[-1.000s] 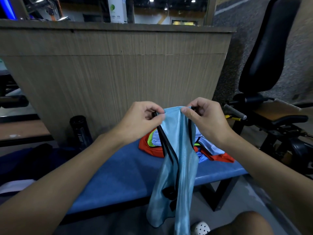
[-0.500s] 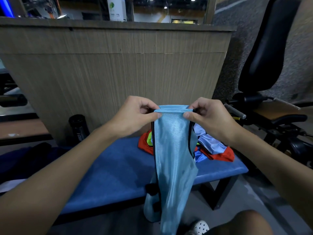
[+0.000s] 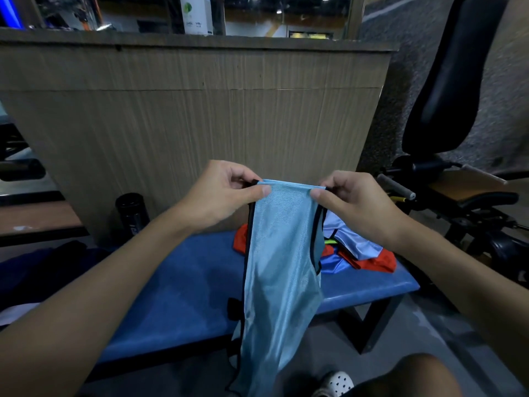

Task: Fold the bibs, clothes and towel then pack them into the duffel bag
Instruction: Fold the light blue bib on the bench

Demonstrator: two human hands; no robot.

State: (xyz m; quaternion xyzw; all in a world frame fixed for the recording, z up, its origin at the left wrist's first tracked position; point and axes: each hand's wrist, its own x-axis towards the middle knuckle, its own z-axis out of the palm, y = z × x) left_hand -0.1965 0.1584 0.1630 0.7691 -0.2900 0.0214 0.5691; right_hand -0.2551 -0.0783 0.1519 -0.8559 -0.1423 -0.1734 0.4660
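Far left of the grip, a dark blue mass point(image 3: 43, 270) lies low. Whether it is the duffel bag cannot be confirmed. A black bottle point(image 3: 132, 213) stands on the floor left of and below the grip.

Left hand point(image 3: 226, 196): thumb and curled fingers pinch the left end of the top edge of the light blue mesh bib point(image 3: 282, 267).

The bib is held in the air above the near edge of the blue padded bench point(image 3: 186, 282). Its top edge is stretched fairly flat between the two hands. The rest hangs straight down from the grip, past the bench edge, in a narrow, doubled strip with black binding along both sides.

Right hand point(image 3: 357, 207): thumb and fingers pinch the right end of the same edge.

Handling, as judged: light, limp, glossy fabric that is likely to be slippery and will not hold a crease unaided. Best held at the bound edges or corners, where the trim gives purchase. Folds are likely to slide apart unless pressed on the bench.

Below and right of the grip, a heap of bibs and clothes point(image 3: 363, 253) lies unfolded on the bench. A gym machine point(image 3: 446, 90) stands farther right.
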